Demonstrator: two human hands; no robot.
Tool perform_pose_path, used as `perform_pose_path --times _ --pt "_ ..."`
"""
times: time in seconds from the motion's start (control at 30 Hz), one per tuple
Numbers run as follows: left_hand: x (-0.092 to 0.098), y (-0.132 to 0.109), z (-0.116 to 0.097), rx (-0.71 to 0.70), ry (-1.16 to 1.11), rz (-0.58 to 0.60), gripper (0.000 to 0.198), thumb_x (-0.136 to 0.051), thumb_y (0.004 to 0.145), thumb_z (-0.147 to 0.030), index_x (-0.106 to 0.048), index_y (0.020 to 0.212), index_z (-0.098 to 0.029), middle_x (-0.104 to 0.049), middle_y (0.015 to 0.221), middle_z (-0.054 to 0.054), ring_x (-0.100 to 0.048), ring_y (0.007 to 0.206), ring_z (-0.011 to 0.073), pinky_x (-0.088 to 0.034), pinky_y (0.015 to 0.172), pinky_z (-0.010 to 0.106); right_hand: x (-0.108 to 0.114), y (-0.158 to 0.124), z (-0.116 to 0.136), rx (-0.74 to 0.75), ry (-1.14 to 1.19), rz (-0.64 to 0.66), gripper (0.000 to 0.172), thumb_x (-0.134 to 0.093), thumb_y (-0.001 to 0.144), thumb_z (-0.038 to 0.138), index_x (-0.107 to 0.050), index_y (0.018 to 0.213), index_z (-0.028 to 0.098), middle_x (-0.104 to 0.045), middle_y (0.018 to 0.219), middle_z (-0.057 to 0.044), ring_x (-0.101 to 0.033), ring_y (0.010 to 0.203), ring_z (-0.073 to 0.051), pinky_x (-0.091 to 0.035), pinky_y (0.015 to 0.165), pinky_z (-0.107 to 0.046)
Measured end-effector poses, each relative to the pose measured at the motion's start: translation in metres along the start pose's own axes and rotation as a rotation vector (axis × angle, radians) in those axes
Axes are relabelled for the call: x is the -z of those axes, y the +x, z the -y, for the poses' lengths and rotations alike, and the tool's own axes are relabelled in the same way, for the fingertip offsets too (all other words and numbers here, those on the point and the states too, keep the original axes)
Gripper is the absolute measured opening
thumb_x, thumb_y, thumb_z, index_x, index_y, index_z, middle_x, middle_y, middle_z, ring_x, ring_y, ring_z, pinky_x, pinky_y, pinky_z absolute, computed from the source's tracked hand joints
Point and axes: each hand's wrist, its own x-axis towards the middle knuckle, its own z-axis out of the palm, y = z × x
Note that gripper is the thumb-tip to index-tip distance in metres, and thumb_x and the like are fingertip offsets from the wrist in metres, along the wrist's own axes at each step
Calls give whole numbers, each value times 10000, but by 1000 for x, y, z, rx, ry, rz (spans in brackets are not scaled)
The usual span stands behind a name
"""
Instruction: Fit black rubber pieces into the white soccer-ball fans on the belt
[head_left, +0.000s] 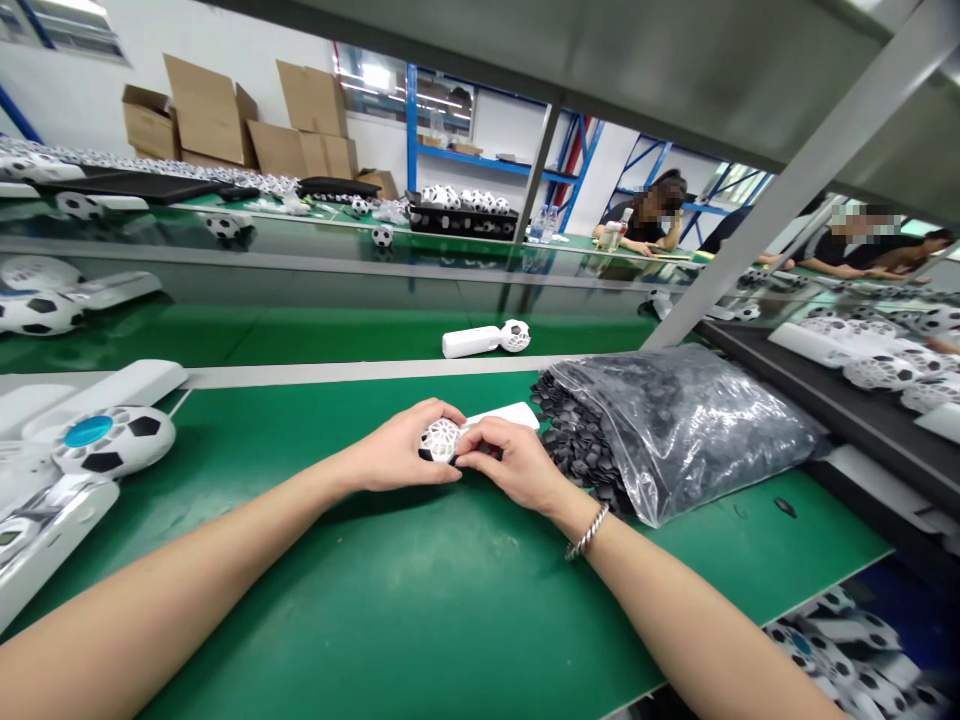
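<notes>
1. You have two bare hands at work, close together over the one green worktop [420,610], and one soccer-ball handheld device [442,437] between them, above the middle of that surface
2. Your left hand [409,447] is clamped around its ball head, with the thumb on the near side and the fingers on the far side
3. Your right hand [516,462] has thumb and fingertips drawn together at the right edge of the ball head; what they pinch is too small to tell
4. The device's long axis runs roughly left to right, the head at the left and the white handle pointing right and slightly away from you, towards the bag
5. Its head is a rounded white openwork lattice with some black patches; the handle is smooth, straight and plastic-looking
6. One clear, wrinkled plastic bag [697,430] lies to your right, its mouth towards your hands, spilling small flat black pieces [574,440], too many to count
7. One loose black piece [785,507] lies apart, right of the bag
8. One second device [480,340] lies beyond the pale rail [360,372], handle left, ball head right
9. At your left, several overlapping white devices [135,440] are heaped, one showing a glossy blue disc [88,430]
10. One twisted, silvery bracelet [587,532] circles your right wrist
</notes>
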Motion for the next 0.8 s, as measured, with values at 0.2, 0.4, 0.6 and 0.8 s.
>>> perform_pose_path --times 0.2,0.4,0.6,0.8 --pt "-7 -1 -1 13 3 -91 389 -606 610 -265 -524 986 -210 -532 957 12 -525 850 193 -436 711 293 1 4 -1 -15 -29 51 46 -592 747 143 -617 737 180 -603 746 12 -543 719 -104 -421 688 -220" --pt "-13 -1 -1 -18 -30 -149 480 -673 515 -213 -554 980 -195 -530 948 25 -525 863 199 -438 765 302 3 6 1 -119 -49 96 51 -597 736 214 -608 697 182 -607 711 -8 -541 689 -136 -412 658 -249" --pt "-15 -2 0 5 -50 -179 486 -691 490 -241 -556 955 -202 -528 933 26 -529 838 200 -447 713 294 6 8 8 -249 -39 183 81 -579 723 243 -583 661 192 -596 659 -3 -530 639 -133 -394 567 -222" --pt "-19 -5 -5 0 1 -198 469 -689 480 -246 -555 928 -218 -523 921 25 -523 830 204 -447 698 302 3 5 9 -341 -49 124 100 -613 691 265 -582 625 195 -596 613 4 -530 593 -128 -391 535 -211"
